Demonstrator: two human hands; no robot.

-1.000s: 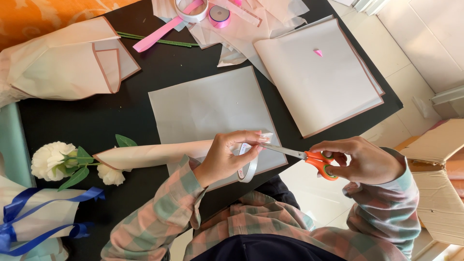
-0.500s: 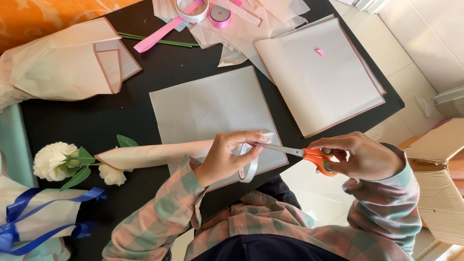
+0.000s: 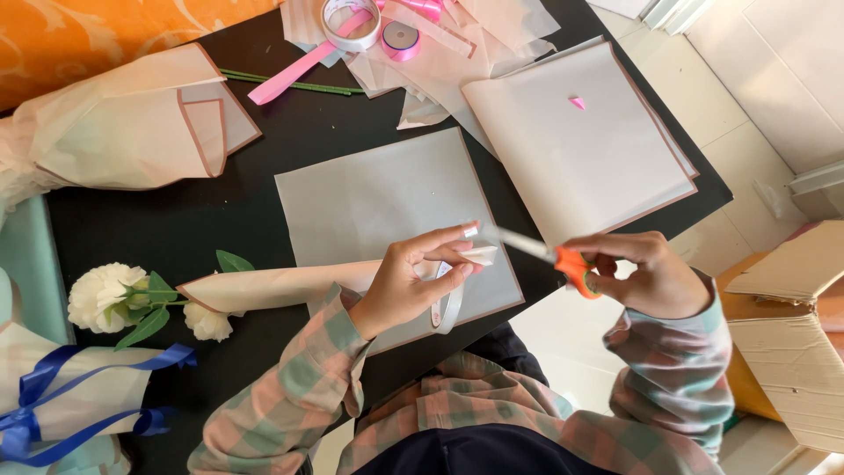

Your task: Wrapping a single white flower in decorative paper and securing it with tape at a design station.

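Head view: left hand (image 3: pixel 406 286) pinches a white tape strip (image 3: pixel 479 256) off its roll (image 3: pixel 449 304); right hand (image 3: pixel 646 274) grasps orange-handled scissors (image 3: pixel 547 253), blades near those fingertips, risking a nick. Beyond lies the grey sheet (image 3: pixel 378 198) on the black table (image 3: pixel 264 149).

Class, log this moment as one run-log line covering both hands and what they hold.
left hand: pinches tape strip, tape roll hanging | right hand: holds orange-handled scissors, blades at strip | below: wrapping sheet

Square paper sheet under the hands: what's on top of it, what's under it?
On the paper sheet: the wrapped flower cone's narrow end and a tape roll held by the left hand. Beneath it, black table shows around the edges; anything under the sheet is hidden.
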